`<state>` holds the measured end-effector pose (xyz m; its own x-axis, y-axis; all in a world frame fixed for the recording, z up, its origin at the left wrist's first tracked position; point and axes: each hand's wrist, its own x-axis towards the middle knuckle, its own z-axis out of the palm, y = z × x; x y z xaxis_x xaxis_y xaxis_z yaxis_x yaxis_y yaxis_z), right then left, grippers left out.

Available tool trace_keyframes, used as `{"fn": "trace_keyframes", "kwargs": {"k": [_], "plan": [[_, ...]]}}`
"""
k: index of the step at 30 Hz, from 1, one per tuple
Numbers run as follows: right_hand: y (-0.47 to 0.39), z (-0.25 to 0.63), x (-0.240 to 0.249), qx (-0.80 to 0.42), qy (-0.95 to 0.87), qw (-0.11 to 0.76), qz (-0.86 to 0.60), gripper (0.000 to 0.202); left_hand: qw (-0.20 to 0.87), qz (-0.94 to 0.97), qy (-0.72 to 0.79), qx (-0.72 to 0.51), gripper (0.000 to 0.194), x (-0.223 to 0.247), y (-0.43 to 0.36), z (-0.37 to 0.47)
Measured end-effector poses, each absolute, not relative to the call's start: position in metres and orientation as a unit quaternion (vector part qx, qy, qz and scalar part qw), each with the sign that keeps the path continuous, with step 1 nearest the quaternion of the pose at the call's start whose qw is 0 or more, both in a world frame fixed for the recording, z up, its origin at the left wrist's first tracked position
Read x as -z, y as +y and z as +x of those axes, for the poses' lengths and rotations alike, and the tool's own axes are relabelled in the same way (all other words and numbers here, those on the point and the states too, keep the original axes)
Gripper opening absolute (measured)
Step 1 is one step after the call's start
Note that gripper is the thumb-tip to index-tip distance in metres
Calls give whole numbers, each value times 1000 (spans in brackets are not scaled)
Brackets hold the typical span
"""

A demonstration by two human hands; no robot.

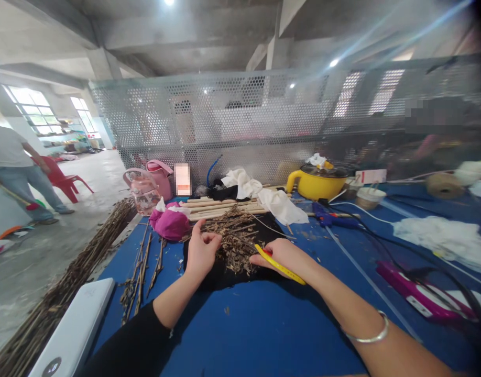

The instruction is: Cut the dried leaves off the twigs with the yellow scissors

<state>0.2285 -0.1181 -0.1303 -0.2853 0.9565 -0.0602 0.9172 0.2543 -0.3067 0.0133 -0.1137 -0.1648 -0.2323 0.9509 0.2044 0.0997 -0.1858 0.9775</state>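
Observation:
My right hand (282, 256) is closed around yellow-handled shears (283, 268); a bit of red shows by the fingers, and the jaws are hard to make out. My left hand (203, 248) has its thumb and fingers bent together at the left side of a heap of dried plant stems (234, 251). A thin dark line, perhaps a stem, runs between the two hands, but what the left fingers hold is unclear. Under the brown, crumbly heap lies a black cloth (220, 280) on the blue tabletop (244, 330).
Loose stems (140, 272) and a white power bank (75, 324) lie left. Behind are a magenta cloth bundle (170, 222), wooden sticks (209, 207) and a yellow pot (319, 183). A blue glue gun (335, 217) and cables sit right. A person (16, 173) stands far left.

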Motion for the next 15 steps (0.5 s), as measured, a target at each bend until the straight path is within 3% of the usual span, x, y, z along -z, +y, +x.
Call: {"fn": "trace_keyframes", "kwargs": {"k": [3,8,15], "plan": [[-122,227,129,-138,-785,111,-593,54,366,464,523,-614,74,161,-114,13],[-131,223,129,-177,-807,116,-551,53,461,358,461,-669,79,154,-117,19],[-133,218,131,-175,-804,110,-558,55,452,420,449,-646,89,156,-119,24]]}}
